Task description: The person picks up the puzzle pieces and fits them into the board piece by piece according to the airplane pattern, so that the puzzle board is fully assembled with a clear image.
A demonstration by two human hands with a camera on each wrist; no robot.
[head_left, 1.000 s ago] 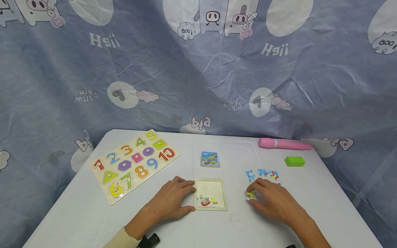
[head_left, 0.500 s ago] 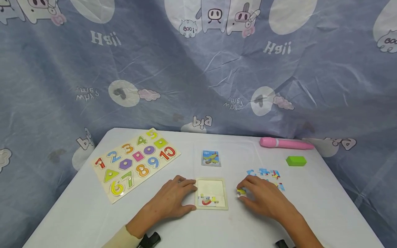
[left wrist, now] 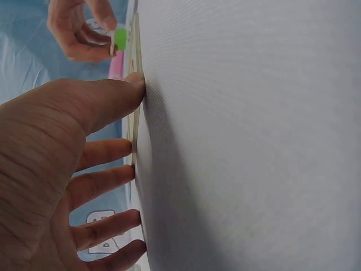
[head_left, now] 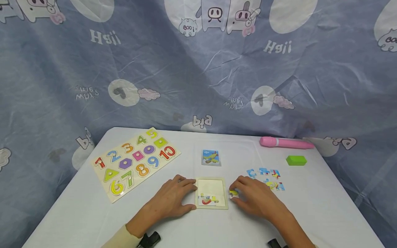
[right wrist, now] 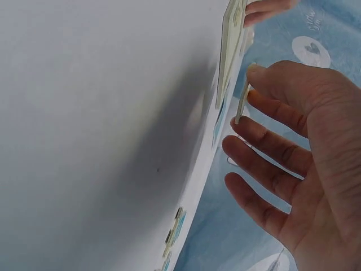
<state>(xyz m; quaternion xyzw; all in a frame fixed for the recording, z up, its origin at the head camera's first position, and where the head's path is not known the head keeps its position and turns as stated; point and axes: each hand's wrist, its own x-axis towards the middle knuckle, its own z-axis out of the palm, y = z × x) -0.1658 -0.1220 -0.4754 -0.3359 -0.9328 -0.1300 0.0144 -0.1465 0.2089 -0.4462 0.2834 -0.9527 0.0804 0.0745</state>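
My left hand (head_left: 173,198) lies at the left side of a small wooden puzzle tray (head_left: 226,193), its thumb and fingertips touching the edge. Joined jigsaw pieces (head_left: 207,200) with a red and yellow picture fill the tray's bottom strip. Just right of the tray, my right hand (head_left: 257,199) pinches a yellow and white jigsaw piece (head_left: 233,194) between thumb and fingers. In the right wrist view this jigsaw piece (right wrist: 242,104) is held edge-on, raised off the table, its other fingers spread. Several loose blue and yellow jigsaw pieces (head_left: 275,174) lie beyond the right hand.
Behind the tray lies a small airplane picture card (head_left: 211,157). A number-and-shape board (head_left: 133,163) sits at the left. A green block (head_left: 296,160) and a pink pen-like stick (head_left: 286,143) lie at the back right, before a patterned curtain (head_left: 186,69).
My right hand has drawn the jigsaw piece left from the loose group to beside the tray, lifting it and uncovering more pieces behind. The left hand has stayed at the tray's edge.
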